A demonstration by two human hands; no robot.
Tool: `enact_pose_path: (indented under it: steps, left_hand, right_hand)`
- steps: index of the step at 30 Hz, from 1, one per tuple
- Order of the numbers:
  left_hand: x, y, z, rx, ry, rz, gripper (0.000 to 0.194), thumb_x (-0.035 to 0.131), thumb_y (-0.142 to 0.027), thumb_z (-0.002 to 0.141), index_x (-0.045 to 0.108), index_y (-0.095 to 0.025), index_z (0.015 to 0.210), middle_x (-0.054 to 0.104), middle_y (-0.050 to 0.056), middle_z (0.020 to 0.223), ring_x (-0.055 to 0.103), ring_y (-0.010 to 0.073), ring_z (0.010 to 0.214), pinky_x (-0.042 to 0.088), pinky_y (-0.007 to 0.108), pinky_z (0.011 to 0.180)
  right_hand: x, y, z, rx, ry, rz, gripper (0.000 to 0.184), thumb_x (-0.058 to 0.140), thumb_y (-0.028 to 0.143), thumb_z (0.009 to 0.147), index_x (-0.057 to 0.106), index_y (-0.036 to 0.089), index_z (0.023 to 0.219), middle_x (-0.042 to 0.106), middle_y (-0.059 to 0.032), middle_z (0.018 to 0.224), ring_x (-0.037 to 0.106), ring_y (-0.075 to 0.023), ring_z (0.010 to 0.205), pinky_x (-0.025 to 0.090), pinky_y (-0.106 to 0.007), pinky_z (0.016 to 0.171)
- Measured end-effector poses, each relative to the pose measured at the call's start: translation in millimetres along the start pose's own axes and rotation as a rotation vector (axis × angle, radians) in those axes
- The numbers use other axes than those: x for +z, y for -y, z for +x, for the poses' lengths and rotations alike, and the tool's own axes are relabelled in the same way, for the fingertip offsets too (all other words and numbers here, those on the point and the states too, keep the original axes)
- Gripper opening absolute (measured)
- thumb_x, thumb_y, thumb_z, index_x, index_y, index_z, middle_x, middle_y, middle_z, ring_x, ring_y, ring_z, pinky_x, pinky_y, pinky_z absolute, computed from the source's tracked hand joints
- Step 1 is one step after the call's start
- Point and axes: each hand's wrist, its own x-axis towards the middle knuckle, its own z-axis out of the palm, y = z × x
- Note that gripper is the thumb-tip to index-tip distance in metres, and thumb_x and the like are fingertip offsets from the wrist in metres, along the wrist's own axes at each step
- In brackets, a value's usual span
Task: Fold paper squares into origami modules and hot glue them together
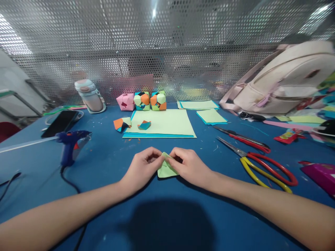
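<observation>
A small folded piece of light green paper (165,169) lies on the blue table (110,164) in front of me. My left hand (142,169) pinches its upper left corner with curled fingers. My right hand (190,165) grips its right side, fingers closed over the fold. Both hands rest on the table, almost touching each other. Behind them lies a large light green sheet (163,122) on a blue sheet, with two small folded units, one orange and green (122,123), one blue and orange (144,124).
Folded paper cubes, one pink (126,101) and two multicoloured (150,100), stand at the back. A blue glue gun (71,144), a phone (60,122) and a bottle (89,96) are left. Red and yellow scissors (261,167), red scissors (243,138), paper squares (210,116) and a backpack (285,80) are right.
</observation>
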Motion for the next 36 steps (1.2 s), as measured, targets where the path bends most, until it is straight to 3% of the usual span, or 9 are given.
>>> enact_pose_path:
  steps: [7,10,15,22,29,36]
  left_hand:
    - [-0.1,3,0,-0.037,0.038,0.017,0.020,0.058,-0.035,0.077,0.055,-0.016,0.076,0.046,-0.006,0.058,0.038,0.0080,0.053,0.031,0.020,0.049]
    - [-0.9,3,0,-0.044,0.009,-0.006,0.019,0.057,-0.034,0.077,0.055,-0.016,0.077,0.048,-0.005,0.060,0.040,0.0085,0.055,0.033,0.020,0.050]
    - [-2.1,7,-1,0.026,0.022,0.096,0.014,0.055,-0.031,0.078,0.055,-0.016,0.077,0.047,-0.005,0.063,0.040,0.0096,0.059,0.033,0.022,0.054]
    - [-2.3,12,0,0.058,0.073,0.186,0.004,0.052,-0.020,0.074,0.051,-0.018,0.072,0.045,-0.006,0.060,0.039,0.0104,0.059,0.031,0.023,0.054]
    - [-2.6,14,0,0.081,0.046,0.189,0.003,0.051,-0.016,0.070,0.051,-0.019,0.072,0.052,-0.005,0.065,0.046,0.0117,0.062,0.034,0.024,0.057]
    - [-9.7,10,3,0.096,0.048,0.236,0.001,0.050,-0.018,0.071,0.050,-0.019,0.071,0.050,-0.005,0.064,0.046,0.0117,0.061,0.034,0.023,0.055]
  right_hand:
    - [5,-1,-3,0.053,0.011,0.096,0.019,0.050,0.030,0.083,0.051,0.017,0.069,0.050,0.0025,0.061,0.042,-0.0097,0.056,0.032,-0.023,0.052]
    - [6,-1,-3,0.063,0.006,0.039,0.011,0.049,0.024,0.080,0.054,0.018,0.073,0.053,0.0015,0.065,0.045,-0.0110,0.059,0.033,-0.024,0.056]
    - [8,-4,-3,0.110,-0.018,-0.059,0.016,0.050,0.023,0.080,0.049,0.019,0.065,0.052,0.0022,0.061,0.044,-0.0118,0.058,0.031,-0.025,0.056]
    - [12,-7,-9,-0.053,-0.084,-0.186,0.020,0.053,0.023,0.083,0.050,0.019,0.063,0.052,0.0022,0.058,0.043,-0.0126,0.059,0.031,-0.026,0.061]
    - [8,-3,-8,-0.203,-0.041,-0.115,0.016,0.049,0.025,0.085,0.053,0.018,0.071,0.054,0.0017,0.063,0.045,-0.0111,0.058,0.033,-0.026,0.062]
    - [3,1,-8,-0.112,0.024,-0.002,0.022,0.043,0.032,0.091,0.059,0.018,0.084,0.060,-0.0013,0.076,0.053,-0.0127,0.070,0.039,-0.027,0.068]
